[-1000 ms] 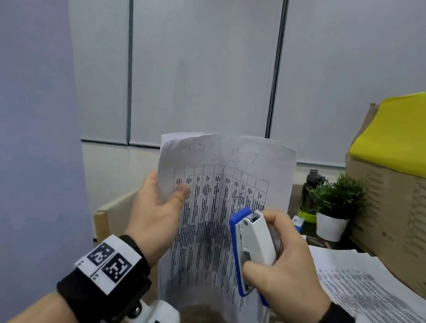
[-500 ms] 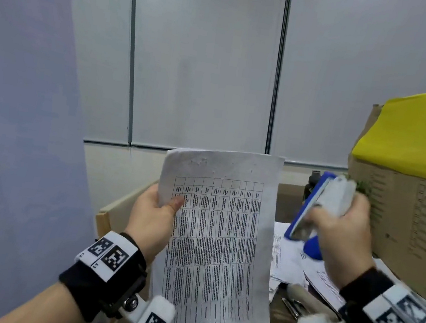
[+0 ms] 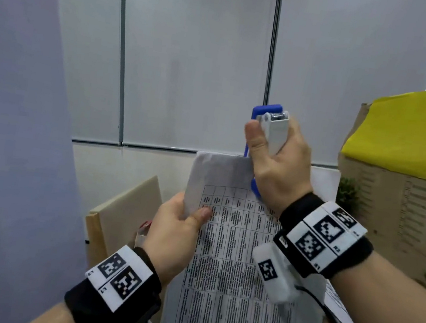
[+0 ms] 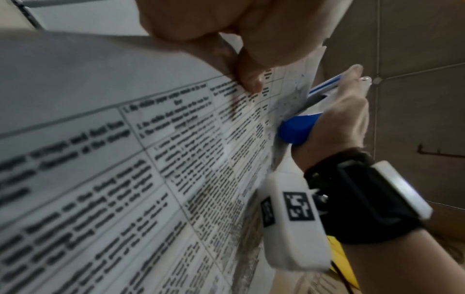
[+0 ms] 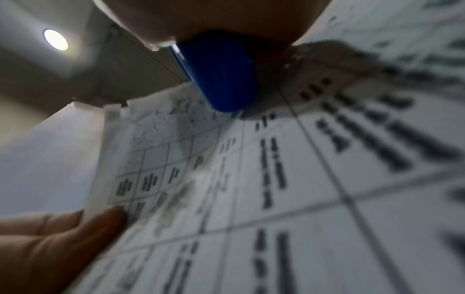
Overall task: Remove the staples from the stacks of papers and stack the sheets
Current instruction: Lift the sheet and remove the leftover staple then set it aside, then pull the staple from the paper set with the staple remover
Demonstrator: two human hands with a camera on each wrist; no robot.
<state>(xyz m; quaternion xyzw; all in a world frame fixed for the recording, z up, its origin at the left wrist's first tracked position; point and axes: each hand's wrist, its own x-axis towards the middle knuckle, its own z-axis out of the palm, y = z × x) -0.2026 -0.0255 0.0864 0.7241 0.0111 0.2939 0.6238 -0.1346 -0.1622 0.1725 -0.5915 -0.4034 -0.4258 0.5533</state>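
I hold up a stapled paper stack printed with a table. My left hand pinches its upper left edge, thumb on the front. My right hand grips a blue and white stapler upright, its blue lower end pressed against the top edge of the sheets. The left wrist view shows the blue tip at the paper's pitted top margin. No staple is visible to me.
A cardboard box with yellow sheet on top stands at the right. A small plant sits behind the paper. More printed sheets lie at the lower right. A cream board leans at the left, wall panels behind.
My right hand swung the stapler out to the right, then brought it back up to the top edge of the stack. The left hand kept its pinch and the sheets flattened.
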